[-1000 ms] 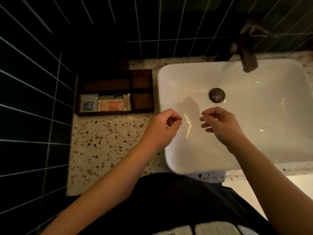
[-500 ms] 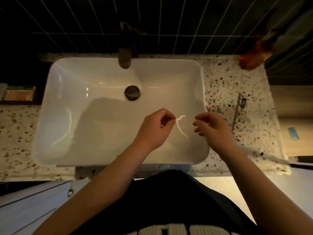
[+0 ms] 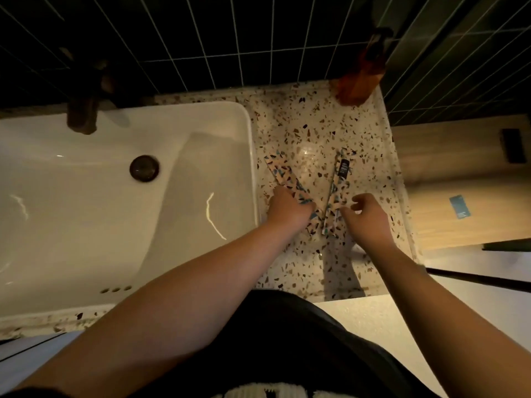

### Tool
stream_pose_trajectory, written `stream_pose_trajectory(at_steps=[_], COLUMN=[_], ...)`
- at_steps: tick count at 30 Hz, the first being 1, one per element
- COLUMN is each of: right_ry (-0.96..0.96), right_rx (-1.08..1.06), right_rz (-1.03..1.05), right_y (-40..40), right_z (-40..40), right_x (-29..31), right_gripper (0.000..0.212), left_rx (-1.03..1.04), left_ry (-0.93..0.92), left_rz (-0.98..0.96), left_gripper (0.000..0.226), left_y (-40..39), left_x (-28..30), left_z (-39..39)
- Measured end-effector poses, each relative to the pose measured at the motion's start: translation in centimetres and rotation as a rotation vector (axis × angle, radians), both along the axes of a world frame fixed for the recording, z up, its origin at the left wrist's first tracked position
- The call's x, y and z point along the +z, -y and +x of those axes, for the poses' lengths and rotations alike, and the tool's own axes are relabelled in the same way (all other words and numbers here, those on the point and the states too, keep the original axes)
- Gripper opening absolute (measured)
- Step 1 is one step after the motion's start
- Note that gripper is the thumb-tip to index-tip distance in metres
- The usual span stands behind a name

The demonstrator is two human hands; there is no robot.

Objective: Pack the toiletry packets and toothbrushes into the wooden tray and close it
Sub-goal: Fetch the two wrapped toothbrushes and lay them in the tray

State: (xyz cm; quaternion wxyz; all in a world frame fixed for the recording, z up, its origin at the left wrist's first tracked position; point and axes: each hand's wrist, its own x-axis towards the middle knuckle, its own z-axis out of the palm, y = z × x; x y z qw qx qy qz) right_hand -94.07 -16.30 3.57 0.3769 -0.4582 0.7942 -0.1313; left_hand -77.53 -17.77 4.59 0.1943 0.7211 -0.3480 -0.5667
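Dark tiled walls (image 3: 258, 47) rise behind the speckled terrazzo surface (image 3: 301, 124) you stand at, with a white basin (image 3: 86, 211) sunk into its left part and a dark tap (image 3: 83, 113) at the basin's back edge. An orange bottle (image 3: 359, 81) stands at the back right corner of the surface, against the tiles.

Two long toothbrush packets lie on the strip of surface to the right of the basin, their near ends close together and their far ends spread apart. Your left hand (image 3: 287, 211) presses down on the near part of the left toothbrush packet (image 3: 283, 176), which runs just beside the basin's right rim; the fingers curl onto it, though you cannot tell whether they have closed around it or only rest on top. Your right hand (image 3: 365, 219) is half curled, its fingertips (image 3: 343, 212) touching the near end of the right toothbrush packet (image 3: 339, 182), which carries a dark label near its far end; a firm grasp cannot be made out.

No wooden tray shows in this view.
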Motion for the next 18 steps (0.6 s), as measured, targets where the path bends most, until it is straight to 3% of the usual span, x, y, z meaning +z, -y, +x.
stream_pose_trajectory(at_steps=[5, 11, 14, 18], right_ry=[-0.161, -0.282, -0.226, -0.101], right_rx=[0.053, 0.122, 0.086, 0.028], right_rz=[0.087, 0.133, 0.129, 0.138], right_y=[3.5, 5.3, 5.6, 5.8], right_z=[-0.1, 0.9, 1.2, 0.7], right_x=[-3.2, -4.5, -4.7, -4.8], right_gripper=[0.067, 0.056, 0.049, 0.044], left_rx=[0.122, -0.035, -0.114, -0.078], left_ry=[0.266, 0.505, 0.524, 0.427], left_rz=[0.046, 0.008, -0.014, -0.059], left_gripper=[0.076, 0.1, 0.105, 0.093], left_y=[2.2, 3.1, 2.9, 3.0], left_x=[-4.0, -5.7, -6.3, -6.6], left_z=[-1.6, -2.8, -2.8, -2.4])
